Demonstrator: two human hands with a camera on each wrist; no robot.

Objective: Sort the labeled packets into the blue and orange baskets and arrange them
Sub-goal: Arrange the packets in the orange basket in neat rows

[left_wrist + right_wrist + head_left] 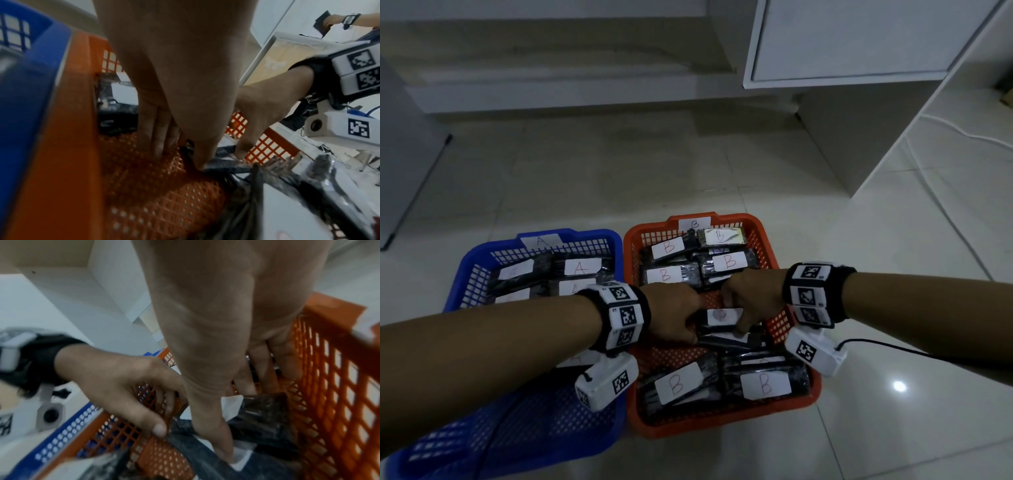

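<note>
An orange basket (722,427) tagged B holds several dark packets with white B labels (730,261). To its left, a blue basket (458,281) tagged A holds packets labelled A (582,266). Both hands are inside the orange basket, on one dark packet (724,317) at its middle. My left hand (681,318) grips the packet's left edge, thumb on top and fingers down at the mesh floor (180,160). My right hand (738,317) grips its right side, thumb pressing the near edge (240,420). That packet's label letter is blurred.
Two B packets (678,382) lie at the orange basket's near end, several more at its far end. The baskets sit side by side on a pale tiled floor (619,178). A white cabinet (859,102) stands at the back right, and a cable (928,164) runs along the floor.
</note>
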